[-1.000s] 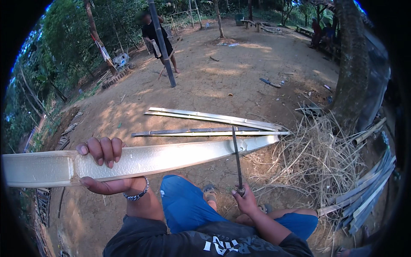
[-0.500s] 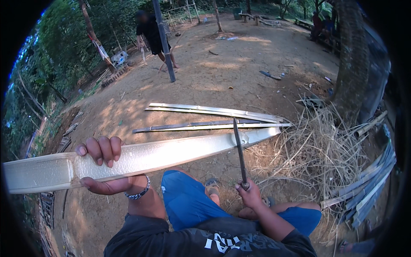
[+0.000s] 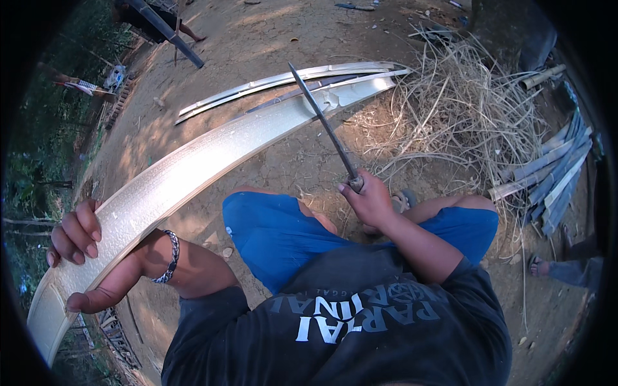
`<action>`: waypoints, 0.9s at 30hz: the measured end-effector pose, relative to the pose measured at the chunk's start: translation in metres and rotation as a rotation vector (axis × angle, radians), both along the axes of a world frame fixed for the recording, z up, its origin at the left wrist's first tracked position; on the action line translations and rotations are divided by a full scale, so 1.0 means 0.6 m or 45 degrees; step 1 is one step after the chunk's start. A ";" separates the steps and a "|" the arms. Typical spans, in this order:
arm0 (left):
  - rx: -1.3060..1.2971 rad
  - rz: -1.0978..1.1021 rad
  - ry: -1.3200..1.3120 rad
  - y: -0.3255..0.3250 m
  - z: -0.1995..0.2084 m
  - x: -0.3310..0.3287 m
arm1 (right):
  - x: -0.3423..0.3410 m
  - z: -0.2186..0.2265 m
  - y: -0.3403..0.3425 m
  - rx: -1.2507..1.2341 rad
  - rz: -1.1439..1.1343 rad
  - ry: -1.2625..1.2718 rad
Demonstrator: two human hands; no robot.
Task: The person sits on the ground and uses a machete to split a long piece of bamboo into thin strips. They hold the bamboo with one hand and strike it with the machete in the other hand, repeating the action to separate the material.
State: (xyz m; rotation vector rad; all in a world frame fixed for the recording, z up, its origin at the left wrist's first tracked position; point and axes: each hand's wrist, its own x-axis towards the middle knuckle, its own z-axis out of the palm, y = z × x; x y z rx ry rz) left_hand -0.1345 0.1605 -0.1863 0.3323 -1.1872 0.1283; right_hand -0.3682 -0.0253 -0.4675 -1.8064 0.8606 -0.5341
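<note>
The left grip [image 3: 121, 276] is closed around a long bamboo strip [image 3: 193, 161], four fingers curled over its far edge and the thumb pressed on the near edge. The strip's pale inner face is turned up, a shallow trough with a grainy, slightly glossy surface. It widens toward the left grip and narrows as it runs away up and to the right; a raised joint crosses it beside the thumb, and a second, rougher one lies near the far end.

The right grip [image 3: 372, 201] is wrapped around the handle of a knife [image 3: 322, 122]. Its straight, narrow, dark metal blade points up and to the left from the fist and crosses in front of the strip near that far joint; whether it touches cannot be told.

Below the left grip's wrist side sits a chunky metal chain bracelet [image 3: 170, 257]. Beyond both grips, thin split bamboo lengths [image 3: 270, 80] with pale edges and ridged joints lie close together on the dry, cracked earth [image 3: 264, 177]. Up and to the right of the right grip is a loose, tangled heap of straw-coloured shavings [image 3: 450, 109], curly and fibrous. Farther right lies a stack of flat slats [image 3: 560, 174], grey and whitish, with a round bamboo tube [image 3: 544, 77] above it. Between the two grips and nearer the body is the smooth blue cloth of the shorts [image 3: 277, 238].
</note>
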 end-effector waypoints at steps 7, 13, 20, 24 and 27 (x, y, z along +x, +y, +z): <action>0.011 0.190 0.052 0.014 0.001 -0.016 | 0.020 0.156 0.050 -0.417 0.382 -0.049; 0.020 0.229 0.112 0.010 -0.006 -0.030 | 0.010 0.041 -0.053 -0.291 0.035 0.332; -0.030 0.124 0.080 0.004 -0.006 -0.047 | 0.020 0.142 0.032 -0.594 0.489 -0.117; 0.034 0.206 0.119 -0.003 0.012 -0.058 | 0.027 0.025 -0.111 -0.271 -0.042 0.379; 0.022 0.212 0.150 0.006 -0.002 -0.054 | 0.033 0.041 -0.075 -0.332 0.044 0.370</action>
